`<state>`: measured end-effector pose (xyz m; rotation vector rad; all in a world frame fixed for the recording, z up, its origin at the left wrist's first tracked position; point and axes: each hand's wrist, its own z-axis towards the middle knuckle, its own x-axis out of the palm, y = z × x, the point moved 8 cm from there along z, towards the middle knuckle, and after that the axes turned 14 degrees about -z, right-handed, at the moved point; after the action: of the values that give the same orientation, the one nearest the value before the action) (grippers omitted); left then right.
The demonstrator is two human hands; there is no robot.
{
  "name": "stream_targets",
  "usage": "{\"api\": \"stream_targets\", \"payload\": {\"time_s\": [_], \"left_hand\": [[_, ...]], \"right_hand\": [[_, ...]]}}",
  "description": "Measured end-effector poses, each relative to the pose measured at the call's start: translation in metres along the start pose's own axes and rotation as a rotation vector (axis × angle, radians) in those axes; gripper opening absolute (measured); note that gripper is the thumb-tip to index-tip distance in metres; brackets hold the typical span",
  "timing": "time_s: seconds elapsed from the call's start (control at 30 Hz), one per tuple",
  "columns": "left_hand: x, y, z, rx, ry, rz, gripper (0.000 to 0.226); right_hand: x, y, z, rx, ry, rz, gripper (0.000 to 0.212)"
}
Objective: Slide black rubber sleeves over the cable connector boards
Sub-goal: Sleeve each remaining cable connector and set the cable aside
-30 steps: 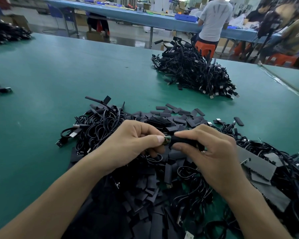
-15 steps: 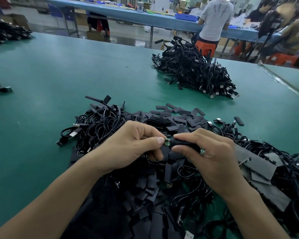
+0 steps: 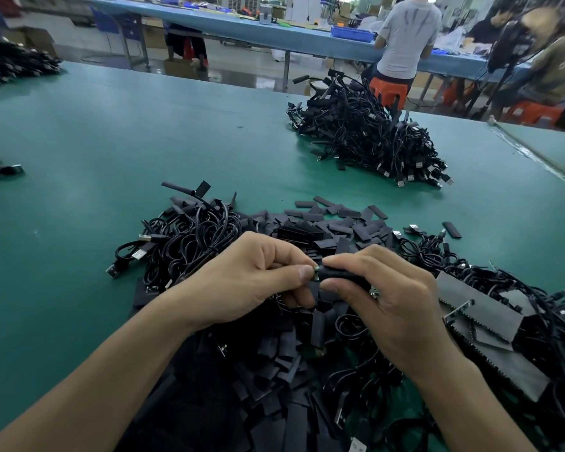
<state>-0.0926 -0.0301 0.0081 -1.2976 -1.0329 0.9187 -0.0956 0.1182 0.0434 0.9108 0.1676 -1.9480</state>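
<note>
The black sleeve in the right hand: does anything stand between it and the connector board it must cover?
Nothing separate does. The right hand pinches the black sleeve, and the connector board shows at its open end. Only the left hand, pinching that exposed tip, lies in the sleeve's path.

I am making out only a green sliver of the connector board (image 3: 315, 275) at the mouth of the black rubber sleeve (image 3: 340, 275); the sleeve is covering the rest. The right hand (image 3: 388, 305) gripping the sleeve is hiding its far end, and the left hand (image 3: 248, 282) is masking how its curled fingers are meeting the board. The left edge is cutting off a cable pile (image 3: 0, 164), and the top edge is cropping a grey-shirted worker (image 3: 405, 37).
</note>
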Motion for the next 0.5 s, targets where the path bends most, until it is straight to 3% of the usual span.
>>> {"api": "stream_targets", "payload": {"time_s": [0.13,0.4,0.5], "left_hand": [[-0.0016,0.0003,0.0002,0.0,-0.018,-0.006,0.015],[-0.0071,-0.0022,-0.0014,0.021,-0.067,-0.121,0.015],[-0.0089,-0.0026,-0.0009,0.026,-0.096,-0.127,0.01]], "right_hand": [[0.0007,0.0004,-0.0027,0.024,-0.036,0.0,0.019],[0.0007,-0.0022,-0.0003,0.106,-0.018,0.046,0.034],[-0.0013,-0.0033,-0.0007,0.096,-0.028,-0.004,0.031]]}}
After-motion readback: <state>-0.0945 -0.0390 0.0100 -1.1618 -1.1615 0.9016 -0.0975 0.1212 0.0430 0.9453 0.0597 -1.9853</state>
